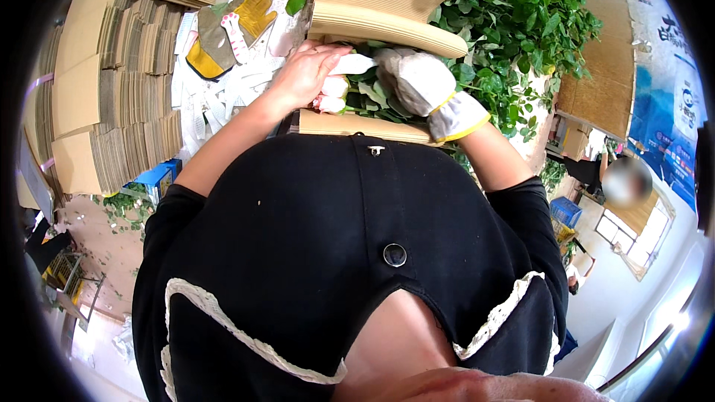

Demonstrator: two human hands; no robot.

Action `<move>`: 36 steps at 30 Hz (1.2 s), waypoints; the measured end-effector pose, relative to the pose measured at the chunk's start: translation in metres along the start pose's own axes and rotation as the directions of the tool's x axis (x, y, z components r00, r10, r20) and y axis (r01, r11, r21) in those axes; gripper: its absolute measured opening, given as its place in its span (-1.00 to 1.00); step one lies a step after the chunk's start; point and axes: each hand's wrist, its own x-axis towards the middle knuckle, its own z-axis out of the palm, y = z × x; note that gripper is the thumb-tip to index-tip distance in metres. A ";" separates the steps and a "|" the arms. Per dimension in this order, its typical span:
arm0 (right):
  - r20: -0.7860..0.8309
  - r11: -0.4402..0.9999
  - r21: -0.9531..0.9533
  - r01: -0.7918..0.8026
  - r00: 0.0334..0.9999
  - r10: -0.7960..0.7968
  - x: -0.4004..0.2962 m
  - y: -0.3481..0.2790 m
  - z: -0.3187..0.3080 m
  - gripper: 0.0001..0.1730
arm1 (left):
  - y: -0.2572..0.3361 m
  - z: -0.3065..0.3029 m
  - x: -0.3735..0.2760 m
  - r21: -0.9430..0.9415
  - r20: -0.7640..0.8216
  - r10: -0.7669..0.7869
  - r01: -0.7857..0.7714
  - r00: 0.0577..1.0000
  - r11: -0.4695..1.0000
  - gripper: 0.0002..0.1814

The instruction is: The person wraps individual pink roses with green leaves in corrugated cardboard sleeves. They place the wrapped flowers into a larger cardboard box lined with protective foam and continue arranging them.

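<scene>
Pale pink rose blooms [334, 95] lie on a sheet of corrugated cardboard [363, 125], whose far part [385, 3] curls back over their leafy stems. My bare left hand [306, 73] is at the blooms' side, its fingers at a white paper strip [356, 64] that crosses above them. My right hand [416, 81], in a grey-white glove with a yellow edge, is on the green stems and leaves at the strip's other end. Whether its fingers close on the stems is hidden. The fingertips of my left hand are partly hidden by the strip and cardboard.
Stacked cardboard sheets [78, 92] fill the left. Yellow-and-grey work gloves [211, 39], a pink-and-white paw-shaped item [234, 38] and loose white strips [215, 100] lie nearer. Leafy stems [519, 17] are heaped at the right. Other people [584, 170] are in the right background.
</scene>
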 end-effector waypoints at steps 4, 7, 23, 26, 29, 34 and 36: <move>0.343 0.909 -0.261 -0.326 0.849 0.403 -0.005 -0.005 -0.056 -0.78 | 0.000 -0.004 0.004 -0.043 0.028 -0.016 0.017 0.999 0.999 -0.55; 0.053 0.980 -0.169 -0.106 0.992 0.117 -0.015 -0.015 -0.064 -0.80 | -0.004 -0.006 -0.003 0.014 0.006 0.057 -0.057 0.998 0.998 -0.57; -0.011 0.947 -0.315 0.068 0.997 -0.076 0.035 0.002 0.031 -0.67 | -0.008 0.003 -0.014 0.086 -0.064 0.222 -0.216 0.973 0.973 -0.48; -0.002 0.935 -0.346 0.078 0.996 -0.084 0.035 0.002 0.034 -0.64 | -0.006 0.002 -0.016 0.111 -0.087 0.197 -0.187 0.977 0.976 -0.45; 0.013 0.917 -0.387 0.094 0.995 -0.096 0.036 0.003 0.036 -0.61 | 0.005 -0.001 -0.020 0.342 -0.092 0.170 -0.129 0.981 0.931 -0.47; 0.058 0.867 -0.481 0.128 0.992 -0.114 0.029 0.007 0.044 -0.57 | 0.008 -0.007 -0.012 0.559 -0.024 0.344 -0.273 0.939 0.783 -0.50; 0.095 0.829 -0.538 0.153 0.988 -0.120 0.023 0.010 0.047 -0.55 | -0.003 -0.003 -0.006 0.406 0.019 0.241 -0.228 0.970 0.885 -0.50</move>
